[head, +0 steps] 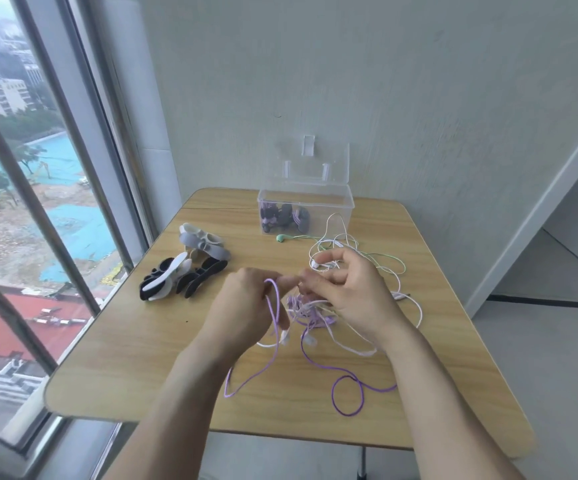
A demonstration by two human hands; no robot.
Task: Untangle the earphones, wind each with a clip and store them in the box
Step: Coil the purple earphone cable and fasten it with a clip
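From the head camera I'm looking down on both hands working over the wooden bench (pixel 114 358). My left hand (pixel 246 306) has its fingers curled round a loop of the purple earphone cord (pixel 315 358), lifting it clear of the knot. My right hand (pixel 353 292) pinches into the tangle (pixel 310 311), where purple and white strands bunch together between the two hands.

I count three cord colours: one purple, trailing in loops toward the near edge; the white cord (pixel 415 317), curving off to the right, though I can't tell if that is one set or more; and one green cord (pixel 393 259) with its green earbud (pixel 280 238) lying just in front of the box.

The clear box (pixel 343 202) stands at the far side, lid up, with several dark clip-wound bundles inside; I can't count them. Left of centre sits a pile of clips (pixel 183 268), black, white and grey, overlapping too much to number.
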